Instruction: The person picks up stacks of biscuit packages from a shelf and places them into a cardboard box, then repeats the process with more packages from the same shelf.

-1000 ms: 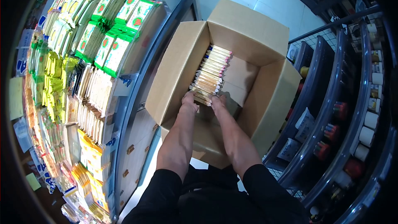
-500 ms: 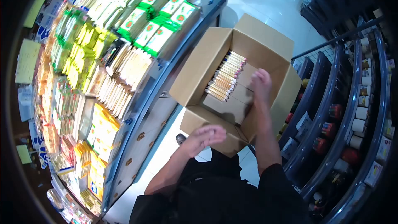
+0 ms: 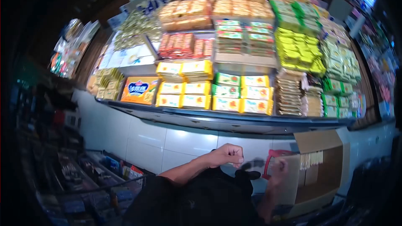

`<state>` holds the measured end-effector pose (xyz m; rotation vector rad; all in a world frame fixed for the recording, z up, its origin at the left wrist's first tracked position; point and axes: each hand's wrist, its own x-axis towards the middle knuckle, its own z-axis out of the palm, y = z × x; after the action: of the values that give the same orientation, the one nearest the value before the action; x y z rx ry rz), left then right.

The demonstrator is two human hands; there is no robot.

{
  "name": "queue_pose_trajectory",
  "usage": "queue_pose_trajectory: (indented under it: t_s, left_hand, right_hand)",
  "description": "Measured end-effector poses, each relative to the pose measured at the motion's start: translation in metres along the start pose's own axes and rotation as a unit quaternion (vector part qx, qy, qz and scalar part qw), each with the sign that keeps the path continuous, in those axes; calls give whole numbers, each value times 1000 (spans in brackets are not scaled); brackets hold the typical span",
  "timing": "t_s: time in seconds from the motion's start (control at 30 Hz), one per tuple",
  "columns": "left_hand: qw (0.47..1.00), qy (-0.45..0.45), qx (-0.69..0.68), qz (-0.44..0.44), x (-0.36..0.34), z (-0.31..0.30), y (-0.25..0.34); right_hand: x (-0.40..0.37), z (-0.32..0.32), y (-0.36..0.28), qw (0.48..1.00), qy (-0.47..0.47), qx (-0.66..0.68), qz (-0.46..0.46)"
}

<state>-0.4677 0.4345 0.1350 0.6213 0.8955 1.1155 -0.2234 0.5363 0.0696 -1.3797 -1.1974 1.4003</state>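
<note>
My left hand (image 3: 228, 155) is in front of my body over the floor, its fingers curled in and nothing visible in them. My right hand (image 3: 279, 170) is lower right, beside the open cardboard box (image 3: 320, 199); it is dim and smeared by motion, so its grip does not show. Inside the box, a row of slim, light-coloured packs (image 3: 312, 159) lies against the far side. Between my hands and the display is a red, frame-like object (image 3: 267, 164), partly hidden behind my right hand.
A long display counter (image 3: 197, 117) curves across the view. It holds yellow packs (image 3: 197, 101), an orange box (image 3: 137, 91), lime-green packs (image 3: 298, 50) and brown-wrapped packs (image 3: 289, 98). Dark shelving (image 3: 92, 180) stands lower left. Pale tiled floor (image 3: 146, 138) runs along the counter.
My view has swung left to face the counter, so the box now appears at the lower right. My right hand is no longer over the box's inside. My left hand's fingers have curled in.
</note>
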Motion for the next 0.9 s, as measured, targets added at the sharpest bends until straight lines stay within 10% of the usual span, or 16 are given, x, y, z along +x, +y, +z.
queue_pose_trajectory:
  t_s: [0.27, 0.7, 0.8, 0.9]
  left_hand:
    - [776, -225, 188, 558, -183, 18, 196]
    - [725, -56, 319, 608, -211, 58, 189]
    - [841, -27, 325, 432, -214, 69, 201]
    - [733, 17, 339, 589, -211, 75, 207]
  right_hand:
    - [-62, 190, -3, 840, -535, -29, 80]
    - [-29, 258, -4, 657, -737, -153, 29]
    - [-27, 268, -3, 635, -755, -162, 26]
    - [-31, 278, 5, 616, -770, -164, 21]
